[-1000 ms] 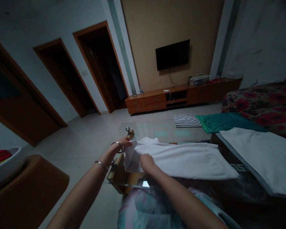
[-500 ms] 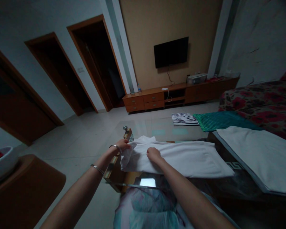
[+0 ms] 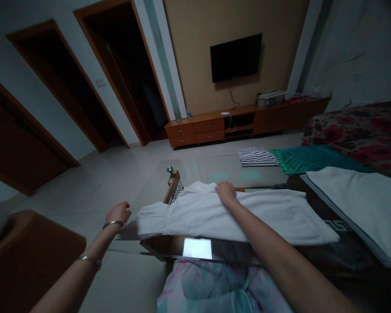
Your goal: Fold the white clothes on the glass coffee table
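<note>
A white shirt (image 3: 198, 217) lies spread across a glass-topped table, one sleeve (image 3: 150, 219) stretched out past the table's left end. Above the tip of that sleeve is my left hand (image 3: 117, 213), its fingers loosely bent and apart, with no cloth visible between them. The wrist, with a silver bangle, is close to the cloth; whether they touch I cannot tell. My right hand (image 3: 226, 192) rests at the shirt's far edge, fingers bent onto the fabric there. Its fingertips are partly hidden.
Folded white cloth (image 3: 361, 208) lies at the table's right. Beyond it are a teal cloth (image 3: 319, 158) and a striped cloth (image 3: 258, 157). A brown rounded stand (image 3: 35, 248) is at the left. A low wooden cabinet (image 3: 210, 130) stands under the wall-mounted television (image 3: 236, 58).
My left hand has moved left and let go of the bunched sleeve, which now lies extended. My right hand has shifted right and away from me, to the shirt's far edge.
</note>
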A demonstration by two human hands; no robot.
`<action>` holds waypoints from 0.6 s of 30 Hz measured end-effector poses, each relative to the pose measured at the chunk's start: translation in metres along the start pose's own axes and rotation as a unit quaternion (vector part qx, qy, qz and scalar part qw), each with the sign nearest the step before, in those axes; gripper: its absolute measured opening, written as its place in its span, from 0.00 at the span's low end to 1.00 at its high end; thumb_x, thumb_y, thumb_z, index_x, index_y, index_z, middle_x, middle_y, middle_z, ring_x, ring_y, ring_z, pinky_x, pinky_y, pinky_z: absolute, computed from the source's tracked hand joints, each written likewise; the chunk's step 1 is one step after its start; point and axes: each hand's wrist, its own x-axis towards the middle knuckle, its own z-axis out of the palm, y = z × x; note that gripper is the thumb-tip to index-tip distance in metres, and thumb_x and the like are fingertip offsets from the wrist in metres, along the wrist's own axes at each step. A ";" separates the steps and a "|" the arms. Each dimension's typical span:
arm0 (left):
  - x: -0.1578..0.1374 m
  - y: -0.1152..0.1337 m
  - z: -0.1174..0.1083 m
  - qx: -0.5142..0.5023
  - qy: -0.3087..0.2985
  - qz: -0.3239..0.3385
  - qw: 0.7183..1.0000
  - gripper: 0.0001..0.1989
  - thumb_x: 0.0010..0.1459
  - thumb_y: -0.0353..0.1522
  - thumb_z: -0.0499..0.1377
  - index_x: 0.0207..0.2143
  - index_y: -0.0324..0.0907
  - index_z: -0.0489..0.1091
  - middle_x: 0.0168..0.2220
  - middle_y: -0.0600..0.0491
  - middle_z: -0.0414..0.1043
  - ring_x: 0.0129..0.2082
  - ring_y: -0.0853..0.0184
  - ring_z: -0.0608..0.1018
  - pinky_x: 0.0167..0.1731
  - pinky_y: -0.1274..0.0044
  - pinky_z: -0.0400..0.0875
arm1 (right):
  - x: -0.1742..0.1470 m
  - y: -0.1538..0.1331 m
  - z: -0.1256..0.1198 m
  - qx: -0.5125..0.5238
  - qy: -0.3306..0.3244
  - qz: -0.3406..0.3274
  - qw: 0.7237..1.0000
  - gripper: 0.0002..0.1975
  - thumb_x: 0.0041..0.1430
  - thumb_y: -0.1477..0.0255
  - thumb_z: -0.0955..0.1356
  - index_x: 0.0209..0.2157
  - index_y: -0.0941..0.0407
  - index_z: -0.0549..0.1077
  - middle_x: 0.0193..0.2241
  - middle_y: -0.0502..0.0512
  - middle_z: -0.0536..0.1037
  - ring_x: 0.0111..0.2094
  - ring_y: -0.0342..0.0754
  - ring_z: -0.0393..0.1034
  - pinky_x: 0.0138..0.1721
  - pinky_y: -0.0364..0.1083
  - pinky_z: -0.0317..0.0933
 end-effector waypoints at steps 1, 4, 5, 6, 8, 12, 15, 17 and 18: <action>0.003 0.015 0.012 0.006 0.010 0.039 0.999 0.05 0.49 0.23 0.54 0.28 0.40 0.66 0.34 0.47 0.75 0.45 0.56 0.72 0.47 0.68 0.63 | 0.008 -0.006 0.005 0.003 -0.003 -0.010 1.000 0.18 0.63 0.65 0.62 0.46 0.60 0.75 0.48 0.70 0.72 0.52 0.57 0.63 0.49 0.50 0.59; 0.007 0.078 0.059 0.013 -0.010 0.193 0.981 0.08 0.55 0.26 0.53 0.37 0.40 0.69 0.46 0.45 0.72 0.49 0.62 0.71 0.52 0.73 0.62 | 0.032 -0.031 0.019 0.013 -0.023 -0.031 0.999 0.19 0.62 0.61 0.64 0.47 0.60 0.74 0.48 0.67 0.72 0.52 0.54 0.64 0.50 0.48 0.58; 0.006 0.100 0.077 0.011 -0.026 0.244 0.969 0.10 0.57 0.26 0.52 0.39 0.41 0.70 0.47 0.47 0.72 0.49 0.64 0.71 0.52 0.74 0.62 | 0.040 -0.040 0.023 0.013 -0.030 -0.032 0.999 0.21 0.60 0.60 0.65 0.48 0.60 0.73 0.48 0.68 0.72 0.52 0.54 0.64 0.50 0.48 0.59; 0.003 0.121 0.094 0.009 -0.041 0.290 0.956 0.11 0.58 0.28 0.51 0.41 0.42 0.70 0.50 0.48 0.70 0.51 0.65 0.70 0.53 0.75 0.61 | 0.048 -0.049 0.027 0.012 -0.038 -0.033 0.999 0.23 0.59 0.60 0.66 0.49 0.61 0.72 0.50 0.68 0.71 0.53 0.55 0.63 0.50 0.48 0.59; -0.005 0.152 0.125 0.006 -0.061 0.353 0.933 0.11 0.60 0.32 0.52 0.44 0.45 0.70 0.54 0.50 0.67 0.54 0.65 0.68 0.55 0.73 0.61 | 0.063 -0.064 0.034 0.005 -0.058 -0.034 0.998 0.27 0.53 0.60 0.71 0.51 0.62 0.71 0.52 0.70 0.69 0.55 0.57 0.62 0.51 0.49 0.59; -0.017 0.171 0.166 0.037 -0.069 0.388 0.918 0.23 0.60 0.41 0.54 0.56 0.45 0.62 0.63 0.45 0.55 0.63 0.56 0.58 0.57 0.60 0.57 | 0.090 -0.080 0.040 -0.011 -0.137 -0.031 0.990 0.27 0.42 0.66 0.76 0.44 0.63 0.74 0.46 0.68 0.74 0.49 0.57 0.68 0.48 0.50 0.63; -0.018 0.164 0.179 0.054 -0.070 0.386 0.918 0.27 0.63 0.44 0.48 0.62 0.45 0.54 0.67 0.45 0.47 0.66 0.56 0.50 0.60 0.56 0.49 | 0.104 -0.079 0.038 -0.007 -0.191 -0.038 0.981 0.20 0.40 0.71 0.77 0.36 0.65 0.76 0.37 0.64 0.78 0.41 0.55 0.72 0.43 0.49 0.65; -0.019 0.160 0.182 0.049 -0.060 0.387 0.919 0.27 0.64 0.44 0.46 0.63 0.44 0.54 0.67 0.46 0.46 0.66 0.57 0.49 0.62 0.57 0.46 | 0.105 -0.075 0.034 0.010 -0.201 -0.062 0.978 0.15 0.43 0.74 0.75 0.34 0.66 0.77 0.34 0.61 0.79 0.37 0.51 0.73 0.40 0.47 0.65; -0.020 0.158 0.182 0.045 -0.051 0.386 0.920 0.27 0.64 0.44 0.45 0.63 0.44 0.54 0.67 0.46 0.47 0.66 0.57 0.49 0.62 0.57 0.46 | 0.103 -0.073 0.032 0.024 -0.197 -0.079 0.977 0.14 0.45 0.74 0.74 0.35 0.65 0.76 0.33 0.59 0.78 0.35 0.50 0.72 0.39 0.45 0.64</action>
